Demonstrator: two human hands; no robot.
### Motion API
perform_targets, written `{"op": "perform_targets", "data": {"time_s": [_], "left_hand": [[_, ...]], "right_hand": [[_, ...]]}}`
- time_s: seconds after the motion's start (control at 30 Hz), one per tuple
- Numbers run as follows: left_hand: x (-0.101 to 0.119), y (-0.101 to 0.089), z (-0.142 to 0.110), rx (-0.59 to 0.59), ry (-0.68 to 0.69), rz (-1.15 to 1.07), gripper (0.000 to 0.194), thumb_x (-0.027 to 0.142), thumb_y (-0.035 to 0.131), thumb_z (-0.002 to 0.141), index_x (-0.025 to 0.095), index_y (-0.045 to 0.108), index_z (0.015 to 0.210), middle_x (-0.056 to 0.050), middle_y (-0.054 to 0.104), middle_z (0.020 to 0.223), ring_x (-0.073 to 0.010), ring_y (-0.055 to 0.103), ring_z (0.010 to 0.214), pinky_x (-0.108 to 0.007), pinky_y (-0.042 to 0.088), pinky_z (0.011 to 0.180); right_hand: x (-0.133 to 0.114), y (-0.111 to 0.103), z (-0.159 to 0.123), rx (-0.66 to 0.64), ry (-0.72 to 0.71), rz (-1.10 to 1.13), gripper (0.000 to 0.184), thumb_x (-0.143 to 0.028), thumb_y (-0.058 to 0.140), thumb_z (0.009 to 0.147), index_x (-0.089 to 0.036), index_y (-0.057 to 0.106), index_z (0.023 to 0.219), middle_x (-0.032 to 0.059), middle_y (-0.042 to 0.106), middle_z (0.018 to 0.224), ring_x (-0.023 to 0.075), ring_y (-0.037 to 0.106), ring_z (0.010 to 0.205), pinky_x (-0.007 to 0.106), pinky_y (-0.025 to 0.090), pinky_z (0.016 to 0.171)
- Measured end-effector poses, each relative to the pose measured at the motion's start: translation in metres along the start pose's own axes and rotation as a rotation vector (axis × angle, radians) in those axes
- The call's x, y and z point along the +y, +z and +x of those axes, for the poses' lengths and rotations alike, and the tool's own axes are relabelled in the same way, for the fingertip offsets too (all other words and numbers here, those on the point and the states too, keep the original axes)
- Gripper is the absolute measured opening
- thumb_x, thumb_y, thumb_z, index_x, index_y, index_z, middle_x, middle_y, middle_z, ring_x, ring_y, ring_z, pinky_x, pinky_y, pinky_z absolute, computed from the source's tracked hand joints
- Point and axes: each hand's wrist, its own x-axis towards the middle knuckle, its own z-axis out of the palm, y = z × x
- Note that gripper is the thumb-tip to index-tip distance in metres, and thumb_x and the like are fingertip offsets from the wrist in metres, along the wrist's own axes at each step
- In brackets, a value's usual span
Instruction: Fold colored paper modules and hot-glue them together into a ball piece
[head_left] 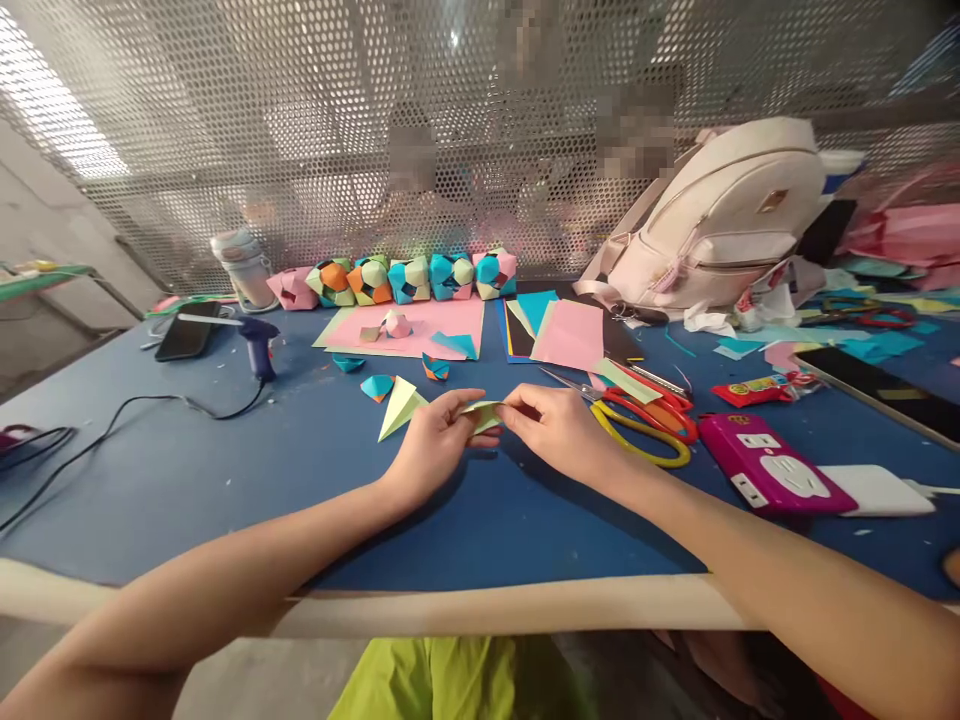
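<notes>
Between my two hands is a small piece of pale green folded paper (484, 417), raised just over the blue table. My left hand (442, 435) pinches its left end, and the fingertips of my right hand (551, 425) grip its right end. The fingers cover much of the piece. Close to my left hand lies a larger pale green folded paper (400, 408). Beside it are a blue and orange folded piece (377, 387) and another blue and orange one (435, 368). Scissors with yellow handles (637, 435) lie right by my right forearm.
A row of several folded paper balls (409, 280) stands at the back. Left is a glue gun (259, 345) with its cord trailing across the table (300, 540). A pink sheet (360, 325), a backpack (720, 220), a magenta power strip (772, 465) and a phone (885, 390) also lie around.
</notes>
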Motion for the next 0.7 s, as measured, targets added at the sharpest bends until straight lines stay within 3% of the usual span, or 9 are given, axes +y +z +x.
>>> {"op": "perform_targets", "data": {"time_s": [0.17, 0.23, 0.33, 0.43, 0.53, 0.7], "left_hand": [[0.007, -0.007, -0.001, -0.036, 0.048, 0.182, 0.046, 0.032, 0.068, 0.078, 0.016, 0.051, 0.118, -0.005, 0.065, 0.091, -0.0175, 0.069, 0.071, -0.034, 0.058, 0.066], [0.015, -0.014, 0.002, 0.014, 0.155, 0.33, 0.04, 0.033, 0.065, 0.078, 0.016, 0.053, 0.113, -0.006, 0.064, 0.097, -0.0155, 0.066, 0.068, -0.031, 0.055, 0.059], [0.03, -0.032, 0.013, 0.115, 0.331, 0.541, 0.023, 0.03, 0.061, 0.079, 0.017, 0.061, 0.098, -0.005, 0.065, 0.091, -0.0161, 0.063, 0.074, -0.03, 0.052, 0.063], [0.042, -0.054, 0.029, 0.213, 0.423, 0.712, 0.019, 0.029, 0.059, 0.079, 0.017, 0.065, 0.092, -0.005, 0.067, 0.089, -0.018, 0.063, 0.081, -0.033, 0.051, 0.074], [0.043, -0.076, 0.047, 0.226, 0.471, 0.881, 0.019, 0.03, 0.055, 0.079, 0.017, 0.066, 0.087, -0.007, 0.067, 0.097, -0.0205, 0.063, 0.089, -0.034, 0.051, 0.078], [0.029, -0.096, 0.063, 0.152, 0.392, 1.134, 0.026, 0.038, 0.052, 0.083, 0.017, 0.067, 0.089, -0.009, 0.069, 0.099, -0.0244, 0.064, 0.092, -0.037, 0.051, 0.08]], "right_hand": [[0.006, -0.008, 0.006, 0.044, 0.11, 0.051, 0.027, -0.032, 0.053, 0.087, -0.018, 0.055, 0.064, -0.0027, 0.053, 0.055, 0.0104, 0.047, 0.051, 0.023, 0.034, 0.053], [0.015, -0.012, 0.01, 0.055, 0.219, 0.051, 0.029, -0.035, 0.053, 0.086, -0.018, 0.054, 0.062, -0.0033, 0.051, 0.053, 0.0106, 0.047, 0.049, 0.024, 0.034, 0.051], [0.032, -0.014, 0.015, 0.002, 0.371, 0.049, 0.026, -0.033, 0.054, 0.084, -0.018, 0.056, 0.064, -0.0037, 0.051, 0.051, 0.0111, 0.05, 0.047, 0.023, 0.034, 0.049], [0.047, -0.01, 0.016, -0.065, 0.475, 0.142, 0.018, -0.031, 0.055, 0.084, -0.017, 0.065, 0.088, -0.0024, 0.059, 0.057, 0.013, 0.058, 0.052, 0.022, 0.038, 0.049], [0.055, -0.006, 0.016, -0.066, 0.495, 0.208, 0.034, -0.028, 0.055, 0.085, -0.014, 0.059, 0.116, 0.0003, 0.065, 0.068, 0.0135, 0.062, 0.058, 0.022, 0.043, 0.053], [0.052, -0.004, 0.015, -0.037, 0.413, 0.146, 0.026, -0.022, 0.053, 0.086, -0.015, 0.06, 0.109, 0.0023, 0.067, 0.076, 0.0121, 0.061, 0.057, 0.023, 0.047, 0.057]]}}
